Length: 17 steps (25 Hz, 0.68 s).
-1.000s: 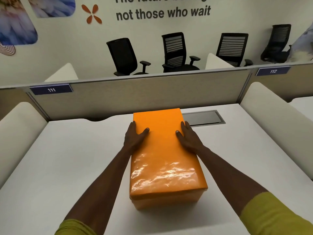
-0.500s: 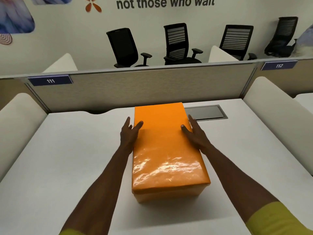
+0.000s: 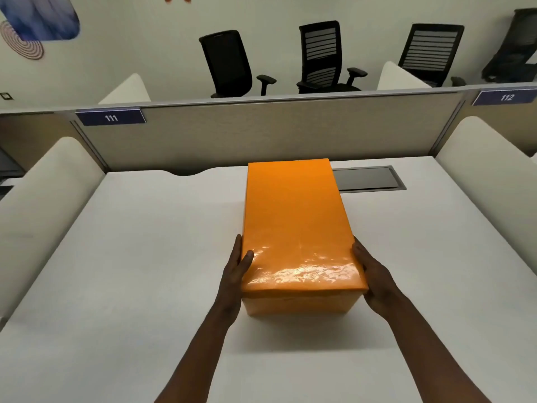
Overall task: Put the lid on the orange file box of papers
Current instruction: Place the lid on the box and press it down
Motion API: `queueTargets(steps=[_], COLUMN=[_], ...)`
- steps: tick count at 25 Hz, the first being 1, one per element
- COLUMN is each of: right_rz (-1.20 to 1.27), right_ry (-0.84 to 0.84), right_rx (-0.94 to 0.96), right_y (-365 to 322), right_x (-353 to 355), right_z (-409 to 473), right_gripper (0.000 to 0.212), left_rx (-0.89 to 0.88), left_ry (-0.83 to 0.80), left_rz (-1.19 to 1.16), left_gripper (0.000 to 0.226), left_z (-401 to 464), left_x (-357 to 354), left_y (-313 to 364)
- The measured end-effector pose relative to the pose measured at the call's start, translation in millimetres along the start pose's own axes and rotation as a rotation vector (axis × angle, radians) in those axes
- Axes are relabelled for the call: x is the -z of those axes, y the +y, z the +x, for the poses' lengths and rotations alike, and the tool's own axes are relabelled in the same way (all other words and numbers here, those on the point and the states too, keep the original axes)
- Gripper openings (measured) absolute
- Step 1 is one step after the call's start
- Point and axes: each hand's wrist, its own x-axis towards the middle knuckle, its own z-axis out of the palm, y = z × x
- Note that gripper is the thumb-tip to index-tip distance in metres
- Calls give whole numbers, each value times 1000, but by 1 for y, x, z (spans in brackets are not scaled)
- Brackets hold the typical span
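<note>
Already on: lid (image 3: 293, 222) atop orange file box (image 3: 299, 303), mid white desk (image 3: 130, 257), far end just beside grey hatch (image 3: 369, 178); left hand (image 3: 232, 274) flat against near left side, fingers straight, thumb over top edge; right hand (image 3: 374, 277) likewise straight-fingered, pressed flat to near right side; black chairs (image 3: 229, 62) beyond partition (image 3: 261, 132).

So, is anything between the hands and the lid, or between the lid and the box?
Nothing visible does. The left hand and right hand press flat against the long sides of the lid near its front end, and the lid sits on the box with no gap showing along the front edge.
</note>
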Motion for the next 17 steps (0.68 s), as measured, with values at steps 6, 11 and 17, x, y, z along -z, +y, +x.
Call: queueTargets(steps=[6,11,17], right_rz=[99,125,103], right_ry=[-67,-68,-170], right_rx=[9,-2,-5], right_y=[21,25,28], right_x=[4,-5,-53], right_z=[6,-6,-9], right_gripper=[57,52,51], left_rx=[47,87,22], left_ry=[29,79,181], left_rz=[-105,-148,-194], left_gripper=[69,40,36], left_z=[-18,-33,-53], left_x=[-5,-11,32], left_y=[-14,-4,7])
